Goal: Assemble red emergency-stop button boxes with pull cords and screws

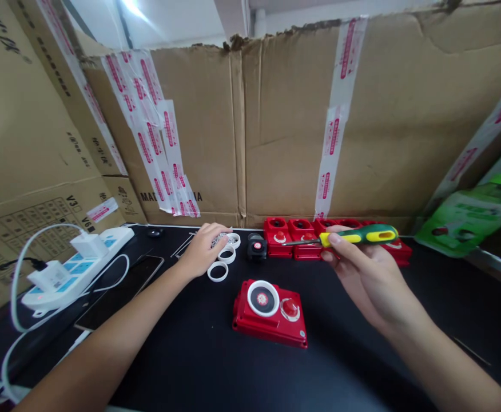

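My right hand [368, 272] grips a screwdriver [360, 236] by its green and yellow handle, the shaft pointing left above the table. My left hand [203, 247] reaches down at a small heap of silvery screws [219, 241], its fingers bent together; whatever is between the fingertips is hidden. Beside that hand lie several white rings [218, 272]. A red alarm-like box [257, 325] rests in front, between my forearms. On it are a white ring [275, 309] around a black disc with a red-and-white label, and a red dome [290, 308].
More red boxes [278, 236] stand in a row along the cardboard wall [280, 131]. A black round part [257, 247] sits left of them. At left are a white power strip [111, 237] with cables and a phone [124, 289]; a green pouch [465, 220] is at right.
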The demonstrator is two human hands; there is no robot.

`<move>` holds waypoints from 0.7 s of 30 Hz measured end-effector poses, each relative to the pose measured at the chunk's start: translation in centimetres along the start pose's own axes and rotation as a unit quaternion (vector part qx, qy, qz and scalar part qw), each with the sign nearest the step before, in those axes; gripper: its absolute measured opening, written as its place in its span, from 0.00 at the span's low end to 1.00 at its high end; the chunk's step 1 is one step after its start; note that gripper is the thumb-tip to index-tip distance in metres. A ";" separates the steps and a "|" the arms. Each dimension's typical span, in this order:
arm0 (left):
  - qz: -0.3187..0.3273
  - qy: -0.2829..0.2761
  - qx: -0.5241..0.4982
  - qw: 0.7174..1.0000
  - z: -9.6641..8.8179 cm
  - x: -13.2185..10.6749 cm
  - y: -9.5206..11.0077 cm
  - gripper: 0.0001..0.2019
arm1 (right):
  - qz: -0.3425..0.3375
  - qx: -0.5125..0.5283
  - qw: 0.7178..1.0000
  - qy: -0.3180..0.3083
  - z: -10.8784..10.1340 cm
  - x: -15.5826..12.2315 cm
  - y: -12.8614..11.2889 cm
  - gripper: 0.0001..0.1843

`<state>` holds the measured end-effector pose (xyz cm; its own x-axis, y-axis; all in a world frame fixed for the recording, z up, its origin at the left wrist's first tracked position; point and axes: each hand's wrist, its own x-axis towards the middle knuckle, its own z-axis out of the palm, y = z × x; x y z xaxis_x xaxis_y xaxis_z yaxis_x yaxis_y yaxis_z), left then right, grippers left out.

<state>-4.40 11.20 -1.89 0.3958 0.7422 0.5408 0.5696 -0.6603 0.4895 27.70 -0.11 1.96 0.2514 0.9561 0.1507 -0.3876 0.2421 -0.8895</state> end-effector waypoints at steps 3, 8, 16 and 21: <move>-0.004 -0.017 0.034 0.999 0.1 -0.1 -0.6 0.15 | 0.000 -0.007 1.000 -0.007 0.0 -0.2 -0.1 0.17; -0.002 -0.041 0.061 0.997 0.4 -0.3 -1.1 0.15 | -0.006 -0.009 1.000 -0.011 -0.3 -0.3 -0.1 0.18; -0.001 -0.033 0.065 0.997 0.4 -0.3 -1.1 0.15 | -0.011 -0.017 1.000 0.008 0.3 -0.4 -0.3 0.19; 0.013 -0.013 0.049 0.999 0.0 -0.2 0.4 0.15 | -0.035 -0.034 0.999 0.015 0.4 -0.4 -0.3 0.16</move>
<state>-4.23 10.81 -1.77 0.4294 0.7286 0.5336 0.6267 -0.6658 0.4049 27.33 -0.51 2.31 0.3022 0.9316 0.2020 -0.3064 0.2956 -0.9048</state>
